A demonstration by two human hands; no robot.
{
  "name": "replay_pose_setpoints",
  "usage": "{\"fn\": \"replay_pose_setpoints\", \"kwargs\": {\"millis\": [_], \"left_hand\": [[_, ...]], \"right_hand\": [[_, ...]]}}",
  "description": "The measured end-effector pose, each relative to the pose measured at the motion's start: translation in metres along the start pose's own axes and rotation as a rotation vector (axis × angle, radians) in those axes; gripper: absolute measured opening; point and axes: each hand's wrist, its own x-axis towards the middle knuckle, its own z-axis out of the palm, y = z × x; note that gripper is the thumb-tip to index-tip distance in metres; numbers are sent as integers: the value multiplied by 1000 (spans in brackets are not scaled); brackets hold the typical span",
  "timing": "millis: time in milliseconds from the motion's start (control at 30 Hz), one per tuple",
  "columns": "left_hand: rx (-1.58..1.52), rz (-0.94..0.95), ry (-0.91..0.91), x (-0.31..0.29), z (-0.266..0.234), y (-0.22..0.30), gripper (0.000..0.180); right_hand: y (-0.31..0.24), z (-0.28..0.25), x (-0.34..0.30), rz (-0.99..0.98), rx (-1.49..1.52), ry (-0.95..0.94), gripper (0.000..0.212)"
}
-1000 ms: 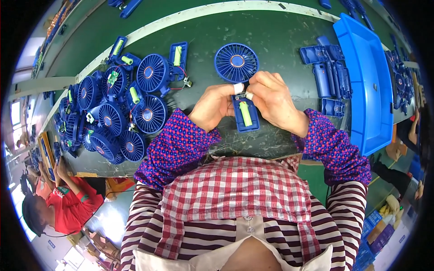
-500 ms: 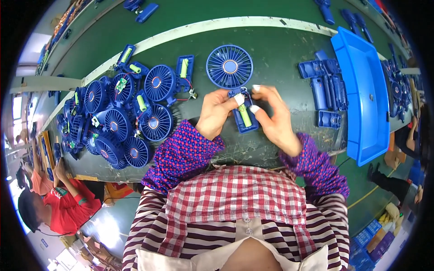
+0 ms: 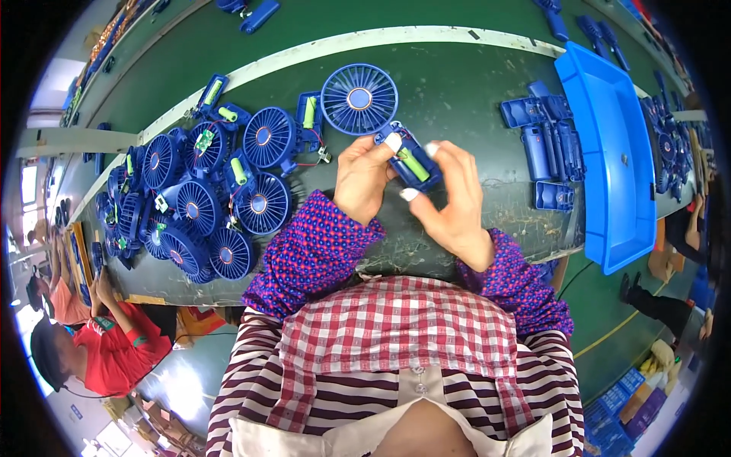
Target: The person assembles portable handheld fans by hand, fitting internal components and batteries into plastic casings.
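A blue handheld fan [image 3: 359, 98] has its round grille pointing away from me and tilted to the left. Its handle is uncovered, showing a light green cylindrical battery [image 3: 412, 165] inside. My left hand [image 3: 361, 177] is closed on the neck end of the handle, thumb on top. At the handle's other end, the thumb and fingers of my right hand [image 3: 459, 199] close around its near and right edges. Small parts at the neck are partly covered by my left thumb.
Several part-built blue fans [image 3: 196, 209] with batteries and wires lie heaped at left. On the right, blue handle covers [image 3: 541, 148] sit beside a blue plastic tray [image 3: 620, 175]. A pale strip [image 3: 426, 35] crosses the green bench; a person in red [image 3: 126, 346] sits at lower left.
The fan has turned, its grille swinging left and its handle's near end right. My right hand has moved slightly left and in against the handle; my left keeps its hold.
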Motion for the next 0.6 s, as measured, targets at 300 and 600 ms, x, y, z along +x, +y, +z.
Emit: {"fn": "replay_pose_setpoints", "kwargs": {"millis": [300,600], "left_hand": [[-83,80,98,4,13,-4,19],[-89,17,82,-4,16,1,20]], "right_hand": [[5,23,0,-171,-340,80,31],[25,9,14,240,-14,169,15]]}}
